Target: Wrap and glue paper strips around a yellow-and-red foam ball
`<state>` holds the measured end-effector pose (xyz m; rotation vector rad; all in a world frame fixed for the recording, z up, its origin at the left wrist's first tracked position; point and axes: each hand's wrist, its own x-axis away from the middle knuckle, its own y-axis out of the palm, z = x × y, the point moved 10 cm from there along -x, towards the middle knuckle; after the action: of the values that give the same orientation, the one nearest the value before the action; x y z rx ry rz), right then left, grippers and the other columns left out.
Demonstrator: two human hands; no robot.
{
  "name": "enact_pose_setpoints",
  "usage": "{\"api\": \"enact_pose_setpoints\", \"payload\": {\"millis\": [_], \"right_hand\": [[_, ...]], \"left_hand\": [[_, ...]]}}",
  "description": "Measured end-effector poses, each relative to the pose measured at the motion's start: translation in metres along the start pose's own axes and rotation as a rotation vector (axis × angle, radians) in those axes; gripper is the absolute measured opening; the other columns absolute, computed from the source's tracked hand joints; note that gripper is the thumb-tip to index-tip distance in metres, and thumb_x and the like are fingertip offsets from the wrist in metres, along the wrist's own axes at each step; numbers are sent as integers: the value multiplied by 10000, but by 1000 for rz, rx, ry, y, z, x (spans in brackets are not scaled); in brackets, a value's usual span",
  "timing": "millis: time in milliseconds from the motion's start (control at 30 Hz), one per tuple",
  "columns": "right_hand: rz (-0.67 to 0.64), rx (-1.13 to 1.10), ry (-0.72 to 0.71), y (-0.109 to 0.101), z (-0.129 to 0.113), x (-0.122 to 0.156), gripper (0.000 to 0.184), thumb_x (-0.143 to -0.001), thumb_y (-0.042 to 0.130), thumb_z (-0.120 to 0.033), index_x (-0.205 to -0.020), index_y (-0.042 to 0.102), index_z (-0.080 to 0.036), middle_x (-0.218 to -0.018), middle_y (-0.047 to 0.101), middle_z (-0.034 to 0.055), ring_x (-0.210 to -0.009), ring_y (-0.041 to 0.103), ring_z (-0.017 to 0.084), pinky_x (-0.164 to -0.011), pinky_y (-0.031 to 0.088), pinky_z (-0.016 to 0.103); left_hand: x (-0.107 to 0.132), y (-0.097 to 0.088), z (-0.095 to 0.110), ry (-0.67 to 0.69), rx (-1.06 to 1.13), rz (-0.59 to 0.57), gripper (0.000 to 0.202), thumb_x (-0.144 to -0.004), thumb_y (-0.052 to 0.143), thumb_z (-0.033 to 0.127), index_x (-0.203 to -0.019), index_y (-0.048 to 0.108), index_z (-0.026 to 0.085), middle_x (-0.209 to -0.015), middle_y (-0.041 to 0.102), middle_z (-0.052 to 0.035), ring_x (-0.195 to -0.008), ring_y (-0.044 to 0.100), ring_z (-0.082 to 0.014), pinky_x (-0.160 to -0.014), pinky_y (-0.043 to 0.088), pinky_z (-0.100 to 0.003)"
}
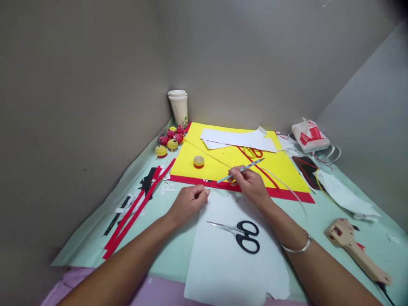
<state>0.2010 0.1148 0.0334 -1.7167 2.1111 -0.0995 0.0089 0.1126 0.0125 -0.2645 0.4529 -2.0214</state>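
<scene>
My right hand (247, 182) holds a light blue pencil (241, 170) between thumb and fingers, its dark point up to the right. It is over the front edge of a yellow sheet (219, 165) with red beneath. My left hand (192, 202) is closed, thumb pressed to the curled fingers; whatever it may hold is hidden. Below the hands, black-handled scissors (238, 232) lie on a white paper (216, 272), blades pointing left. A small round roll (198, 162), pale on top with a red base, sits on the yellow sheet.
Red strips (140, 206) and black scraps lie left. Several red and yellow ornaments (172, 145) stand near a lidded paper cup (179, 109). White paper pieces (237, 139) partly cover other scissors (253, 152). Right are a glue gun (355, 246), phone (307, 171) and tissue pack (310, 136).
</scene>
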Motion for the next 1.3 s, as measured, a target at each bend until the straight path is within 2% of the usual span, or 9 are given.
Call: {"api": "enact_pose_setpoints", "payload": {"millis": [200,467,567,700,833,967,1067,1233,1300], "right_hand": [[-54,76,-59,17,-7,3,283,-897,573,-449,-818,706,-213,-930,730,60,-793,679,213,-718,529,324],[174,167,-100,-27,-17,3,343,-927,527,-489,-763,631,-206,-752,663,49,-647,637,195,-614,492,321],[187,67,-109,-28,-18,4,329,-933,522,-487,-803,630,-205,-768,661,40,-659,651,189,-595,509,306],[184,-41,-90,-26,-18,3,313,-923,537,-486,-842,642,-202,-859,656,49,-730,663,188,-586,542,288],[69,-219,24,-12,-13,4,313,-894,581,-500,-843,640,-197,-829,644,30,-622,638,146,-555,539,270],[-130,-343,89,18,-21,12,344,-867,606,-537,-825,640,-197,-740,648,15,-569,629,142,-560,539,278],[-198,-295,108,29,-24,16,365,-866,593,-560,-829,635,-200,-708,659,17,-567,630,149,-549,528,276],[202,-55,-79,-22,-32,13,234,-910,570,-465,-909,579,-231,-753,611,-4,-592,598,139,-546,484,265],[203,40,-186,-24,-40,14,182,-920,562,-384,-1039,580,-248,-799,616,3,-622,594,146,-580,494,278]], "left_hand": [[-1,3,4,32,-118,1,412,-892,491,424,-566,395,193,-542,411,45,-558,363,-118,-540,254,-265],[1,1,10,45,-86,-4,309,-877,524,380,-637,509,185,-603,515,32,-578,434,-126,-559,319,-257],[0,-1,10,46,-76,7,222,-869,544,356,-740,590,182,-679,580,17,-611,474,-136,-578,349,-256],[0,-1,10,44,-78,0,288,-885,532,389,-681,550,186,-624,538,30,-590,452,-132,-568,338,-255],[0,0,11,41,-62,1,393,-898,511,449,-607,487,185,-579,494,35,-569,428,-126,-553,326,-251],[2,4,18,79,-66,-24,271,-850,594,445,-800,628,181,-675,582,23,-603,482,-134,-575,364,-244],[3,12,22,113,-84,-93,284,-887,543,413,-748,633,181,-675,587,18,-618,505,-136,-591,376,-243],[2,0,14,41,-10,-8,328,-920,489,433,-761,626,181,-646,567,21,-600,510,-138,-589,385,-246],[2,-2,13,34,9,9,336,-920,486,440,-755,619,179,-635,558,21,-590,500,-136,-579,383,-245]]}}
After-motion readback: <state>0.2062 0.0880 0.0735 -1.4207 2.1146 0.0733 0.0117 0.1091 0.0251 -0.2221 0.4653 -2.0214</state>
